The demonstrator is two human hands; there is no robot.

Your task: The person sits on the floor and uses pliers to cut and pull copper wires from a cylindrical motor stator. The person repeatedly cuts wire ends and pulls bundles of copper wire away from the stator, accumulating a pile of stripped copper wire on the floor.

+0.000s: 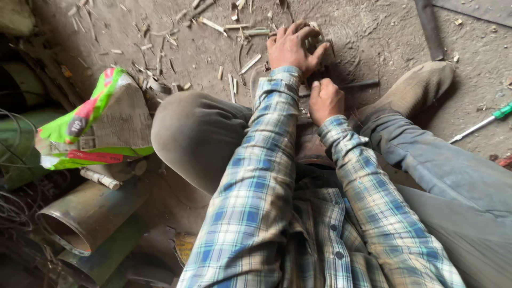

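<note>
We see the left hand (290, 47) spread flat over a small dark workpiece (319, 69) on the dirt floor (373, 32); the right hand (325, 100) fists a thin dark rod (360, 84) just beside it.

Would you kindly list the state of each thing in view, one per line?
Left hand: spread, pressing down on a small dark part on the ground.
Right hand: closed in a fist around something hidden.
Screwdriver: lying untouched on the ground.
Green sack: crumpled, leaning.
Metal pipe: lying on its side, open end showing.
</note>
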